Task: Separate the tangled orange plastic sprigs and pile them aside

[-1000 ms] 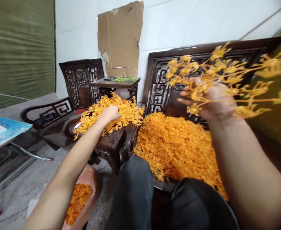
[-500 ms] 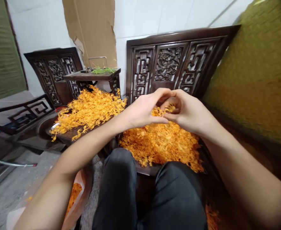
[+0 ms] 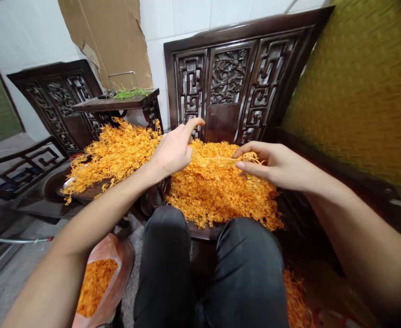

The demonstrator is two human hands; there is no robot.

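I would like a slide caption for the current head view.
Right hand holding a thin orange sprig above an orange heap, left hand nearby.

Your left hand [image 3: 175, 151] hides whatever lies under its curled fingers, and the thin orange sprig [image 3: 217, 158] in your right hand [image 3: 277, 165] blurs into the orange pile [image 3: 220, 196] behind it. Your left forearm [image 3: 73, 232] covers part of the pink bag [image 3: 125, 255], which the bottom edge cuts off. Dark items [image 3: 109, 94] on the side table [image 3: 116, 105] are too small to identify.
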